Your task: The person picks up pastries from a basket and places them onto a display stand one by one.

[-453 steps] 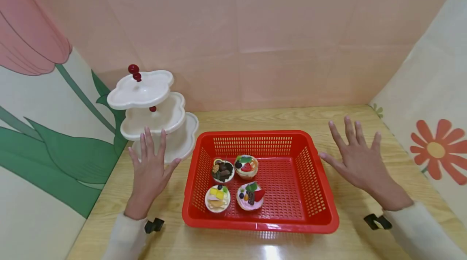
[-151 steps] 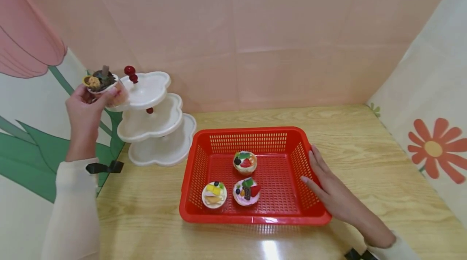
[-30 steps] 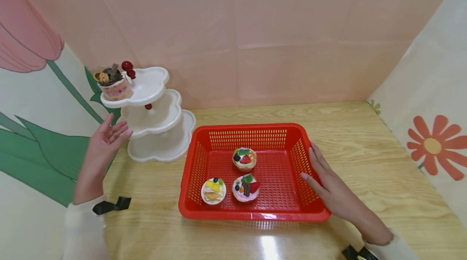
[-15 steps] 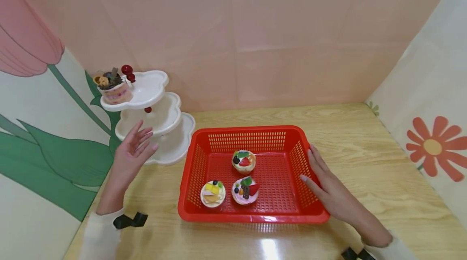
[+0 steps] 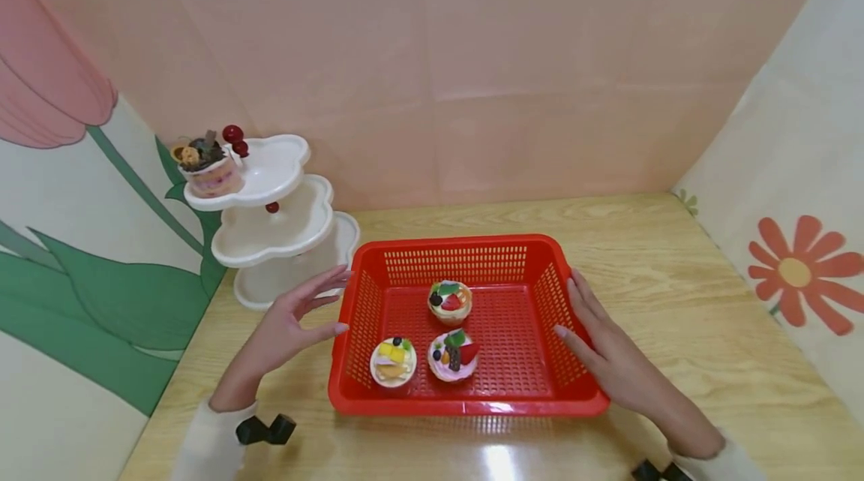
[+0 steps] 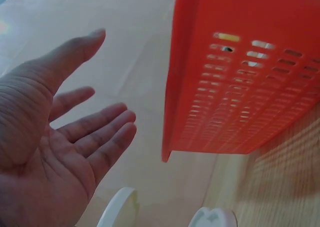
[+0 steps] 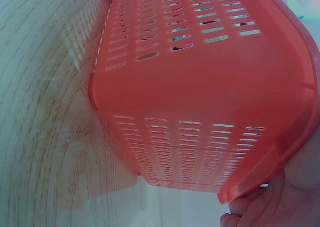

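Observation:
A red plastic basket [image 5: 466,407] with slotted walls sits on the table and holds three toy cupcakes. One has yellow fruit cubes [image 5: 394,362], one pink cream [image 5: 453,361], and one orange slices and a strawberry [image 5: 449,304]. My right hand [image 5: 624,365] holds the basket's right rim, thumb over the inside and fingers along the outside. With fingers spread, my left hand [image 5: 283,338] is beside the left rim; the left wrist view shows a gap between its fingertips and the basket wall [image 6: 200,122]. A chocolate-topped cupcake [image 5: 214,177] stands on the top tier of the white three-tier stand [image 5: 277,229].
The stand, topped with a red ball knob [image 5: 232,134], is at the back left, close to the basket. A pink backdrop [image 5: 506,91] rises behind the wooden table [image 5: 675,256]. Printed flower panels border the left and right sides.
The chocolate-topped cupcake went from the basket to the stand's top tier, carried by my left hand. That hand has since come down and right to the basket's left side. My right hand stays put.

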{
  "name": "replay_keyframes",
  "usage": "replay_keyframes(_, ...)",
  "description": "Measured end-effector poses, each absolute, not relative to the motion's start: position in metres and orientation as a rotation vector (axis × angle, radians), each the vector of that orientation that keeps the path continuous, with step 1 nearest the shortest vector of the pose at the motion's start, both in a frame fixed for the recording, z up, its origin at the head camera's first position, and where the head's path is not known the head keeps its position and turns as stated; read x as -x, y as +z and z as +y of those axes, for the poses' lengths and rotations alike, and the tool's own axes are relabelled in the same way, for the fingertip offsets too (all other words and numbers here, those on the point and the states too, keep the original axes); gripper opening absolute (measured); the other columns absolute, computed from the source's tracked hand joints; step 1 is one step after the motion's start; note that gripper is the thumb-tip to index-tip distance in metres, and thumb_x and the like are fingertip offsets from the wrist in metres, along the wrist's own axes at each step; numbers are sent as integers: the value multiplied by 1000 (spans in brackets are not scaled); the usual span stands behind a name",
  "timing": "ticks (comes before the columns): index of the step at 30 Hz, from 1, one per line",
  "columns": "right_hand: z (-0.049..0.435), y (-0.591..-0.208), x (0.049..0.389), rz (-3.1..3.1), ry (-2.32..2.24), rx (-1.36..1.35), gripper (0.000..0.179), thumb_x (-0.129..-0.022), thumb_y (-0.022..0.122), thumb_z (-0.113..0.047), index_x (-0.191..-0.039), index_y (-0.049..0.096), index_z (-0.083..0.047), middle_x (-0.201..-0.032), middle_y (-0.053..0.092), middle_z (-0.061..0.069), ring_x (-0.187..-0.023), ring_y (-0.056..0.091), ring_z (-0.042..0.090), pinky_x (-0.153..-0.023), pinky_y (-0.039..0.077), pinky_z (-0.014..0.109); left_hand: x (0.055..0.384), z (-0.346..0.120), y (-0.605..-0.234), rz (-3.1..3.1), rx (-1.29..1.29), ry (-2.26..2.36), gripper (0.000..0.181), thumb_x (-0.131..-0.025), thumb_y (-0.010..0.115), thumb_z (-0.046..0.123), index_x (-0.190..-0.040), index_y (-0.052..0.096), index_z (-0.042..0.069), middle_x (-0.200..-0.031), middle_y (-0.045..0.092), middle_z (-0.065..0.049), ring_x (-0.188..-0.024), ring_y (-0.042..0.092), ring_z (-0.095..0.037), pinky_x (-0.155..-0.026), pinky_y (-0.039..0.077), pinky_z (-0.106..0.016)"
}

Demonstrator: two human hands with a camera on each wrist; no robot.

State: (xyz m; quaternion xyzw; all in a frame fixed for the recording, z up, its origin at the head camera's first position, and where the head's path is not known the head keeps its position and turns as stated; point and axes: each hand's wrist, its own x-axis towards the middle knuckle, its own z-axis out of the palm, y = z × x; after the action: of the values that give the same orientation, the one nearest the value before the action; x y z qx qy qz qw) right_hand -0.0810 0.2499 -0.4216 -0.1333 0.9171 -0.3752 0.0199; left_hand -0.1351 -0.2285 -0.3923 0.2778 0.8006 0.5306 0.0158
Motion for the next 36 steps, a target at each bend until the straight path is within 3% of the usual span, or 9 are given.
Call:
replay_keyframes(5, 250, -422, 82, 2834, -1178, 416, 74, -106, 53, -34, -163, 9, -14, -170, -7, -3, -153, 8, 41, -103, 32, 73, 133, -221, -394, 2422, -892, 1532, 77, -85, 81, 4, -153, 45, 15, -148, 54, -9, -134, 52, -26, -107, 47, -42)
replay_keyframes(13, 251, -424, 83, 2844, -1187, 448, 73, -107, 52, -34, -162, 11, -11, -170, -5, -2, -154, 8, 39, -105, 31, 71, 132, -212, -392, 2357, -968, 1368, 80, -83, 85, 16, -152, 47, 27, -152, 51, 4, -138, 49, -18, -111, 44, -38)
replay_keyframes(18, 252, -426, 84, 2839, -1199, 457, 73, -107, 52, -34, -162, 11, -11, -170, -5, -2, -155, 6, 37, -106, 30, 70, 132, -207, -391, 2298, -1011, 1309, 78, -83, 85, 14, -151, 49, 23, -150, 53, 4, -137, 50, -18, -111, 42, -48)
replay_keyframes(21, 252, -427, 84, 2836, -1202, 457, 73, -107, 52, -34, -162, 10, -11, -170, -5, -3, -155, 5, 36, -107, 29, 71, 130, -202, -391, 2319, -1031, 1220, 77, -82, 86, 21, -150, 49, 24, -148, 54, 4, -137, 49, -19, -112, 40, -52)
replay_keyframes(28, 252, -426, 83, 2831, -1214, 459, 73, -107, 52, -34, -163, 10, -12, -170, -5, -3, -155, 5, 36, -107, 29, 71, 126, -190, -384, 2405, -1007, 971, 82, -79, 87, 39, -150, 47, 35, -150, 50, 7, -137, 47, -20, -109, 43, -54)
replay_keyframes(36, 251, -425, 83, 2834, -1214, 455, 73, -107, 52, -34, -162, 10, -12, -170, -5, -4, -155, 5, 35, -108, 27, 70, 126, -183, -378, 2438, -980, 742, 87, -80, 86, 42, -154, 41, 35, -153, 48, 3, -138, 46, -21, -111, 41, -50)
